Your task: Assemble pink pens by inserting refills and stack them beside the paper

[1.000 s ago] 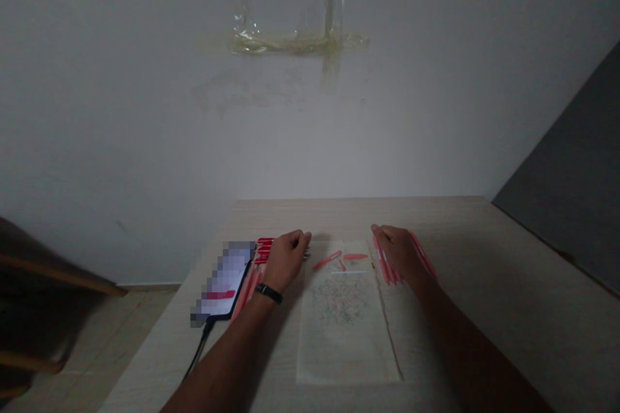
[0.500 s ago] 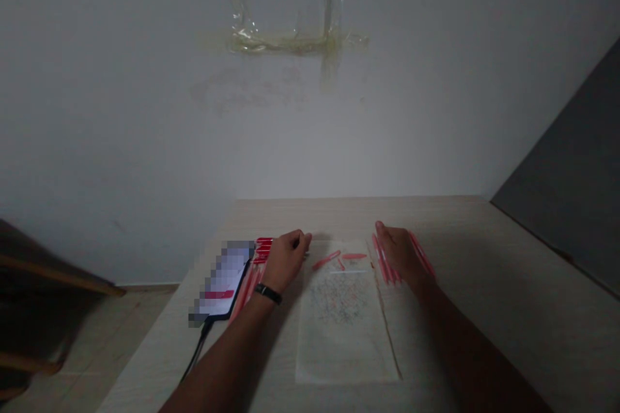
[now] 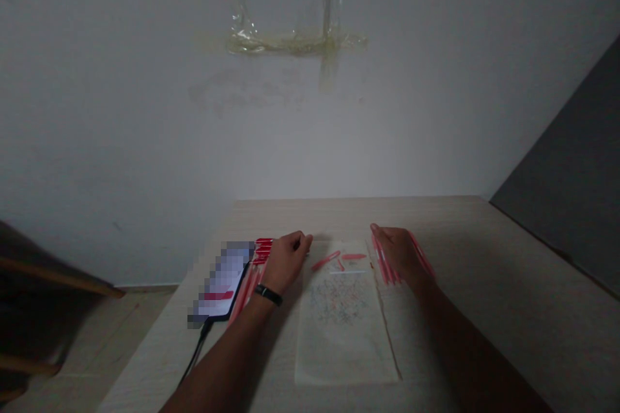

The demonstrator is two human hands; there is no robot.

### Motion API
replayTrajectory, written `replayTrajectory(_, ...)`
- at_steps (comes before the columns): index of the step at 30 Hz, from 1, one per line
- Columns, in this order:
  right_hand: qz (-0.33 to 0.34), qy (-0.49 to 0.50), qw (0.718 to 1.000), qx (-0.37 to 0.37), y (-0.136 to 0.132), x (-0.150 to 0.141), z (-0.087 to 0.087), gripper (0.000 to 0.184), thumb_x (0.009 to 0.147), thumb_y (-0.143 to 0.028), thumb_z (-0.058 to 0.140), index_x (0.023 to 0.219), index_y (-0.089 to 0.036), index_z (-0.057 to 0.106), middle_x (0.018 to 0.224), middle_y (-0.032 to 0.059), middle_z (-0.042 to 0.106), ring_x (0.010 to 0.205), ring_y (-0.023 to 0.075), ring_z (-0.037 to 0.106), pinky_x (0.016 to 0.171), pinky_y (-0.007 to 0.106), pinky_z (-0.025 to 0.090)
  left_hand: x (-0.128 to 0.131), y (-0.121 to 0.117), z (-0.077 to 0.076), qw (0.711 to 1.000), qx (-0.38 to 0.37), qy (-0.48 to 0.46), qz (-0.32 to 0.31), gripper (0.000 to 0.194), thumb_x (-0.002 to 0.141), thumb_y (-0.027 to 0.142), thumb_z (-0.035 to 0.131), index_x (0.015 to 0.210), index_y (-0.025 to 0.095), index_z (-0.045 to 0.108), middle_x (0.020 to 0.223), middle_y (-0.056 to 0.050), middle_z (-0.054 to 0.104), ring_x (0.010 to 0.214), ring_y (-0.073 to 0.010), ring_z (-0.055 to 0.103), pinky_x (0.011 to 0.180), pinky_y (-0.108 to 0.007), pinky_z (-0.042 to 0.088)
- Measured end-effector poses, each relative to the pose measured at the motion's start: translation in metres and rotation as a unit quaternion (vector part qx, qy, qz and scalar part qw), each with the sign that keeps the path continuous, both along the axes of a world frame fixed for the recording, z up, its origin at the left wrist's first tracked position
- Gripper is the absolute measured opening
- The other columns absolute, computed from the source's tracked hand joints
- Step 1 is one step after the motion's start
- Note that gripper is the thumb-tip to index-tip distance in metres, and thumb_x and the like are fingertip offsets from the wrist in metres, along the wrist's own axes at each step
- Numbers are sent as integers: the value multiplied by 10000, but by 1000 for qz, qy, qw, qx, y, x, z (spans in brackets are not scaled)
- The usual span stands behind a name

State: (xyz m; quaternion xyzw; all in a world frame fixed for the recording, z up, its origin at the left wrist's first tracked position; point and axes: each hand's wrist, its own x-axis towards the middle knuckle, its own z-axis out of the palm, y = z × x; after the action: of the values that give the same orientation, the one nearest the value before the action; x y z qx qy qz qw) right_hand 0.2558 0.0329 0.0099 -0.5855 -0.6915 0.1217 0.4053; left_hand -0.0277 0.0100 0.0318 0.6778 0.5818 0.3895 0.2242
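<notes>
My left hand [image 3: 288, 259] is closed in a pinch above the table, left of a pale sheet. A small light tip shows at its fingertips, too little to name. My right hand [image 3: 398, 249] hovers over or rests on a row of pink pen barrels [image 3: 386, 269], fingers curled, thumb side toward the sheet; what they hold, if anything, is hidden. On the sheet [image 3: 346, 355] lie a pink pen barrel [image 3: 325, 261], a pink pen-shaped piece [image 3: 354, 257], a small curved pink piece [image 3: 341, 265] and a thin white stick [image 3: 348, 272].
Red pen caps [image 3: 264, 242] and pink barrels [image 3: 245, 290] lie left of my left hand. Beside them is a phone-like screen [image 3: 223, 284], partly blurred, with a black cable [image 3: 194, 350]. A wall [image 3: 358, 148] stands behind the table [image 3: 465, 310]; a wooden piece of furniture [image 3: 62, 264] is at left.
The fingertips of my right hand have shifted slightly left and down over the pink barrels. My left hand has barely moved, and the pieces on the sheet lie as before.
</notes>
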Motion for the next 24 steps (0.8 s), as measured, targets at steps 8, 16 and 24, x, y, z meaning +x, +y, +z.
replayTrajectory(8, 5, 6, 1000, 27, 2, -1, -1, 521, 913, -541, 500, 557, -219, 300, 529, -55, 268, 503, 108, 297, 503, 259, 226, 0, 0, -1, 1000, 4, 6, -1, 446, 914, 497, 477, 600, 182, 510, 557, 21, 536, 564, -136, 497, 548, -236, 294)
replayTrajectory(16, 30, 10, 999, 27, 1, -2, -1, 515, 902, -485, 523, 558, -218, 247, 546, -58, 211, 504, 99, 262, 511, 258, 193, 1, 0, -3, 1000, -6, 13, -8, 468, 917, 537, 456, 616, 184, 518, 577, 12, 550, 578, -143, 502, 558, -234, 324)
replayTrajectory(24, 44, 58, 997, 1, -2, -3, -1, 521, 975, -542, 353, 568, -218, 329, 508, -45, 313, 486, 118, 333, 514, 265, 220, 1, 0, -5, 999, 7, 42, -12, 466, 942, 512, 437, 623, 183, 521, 571, 18, 541, 571, -133, 489, 562, -237, 300)
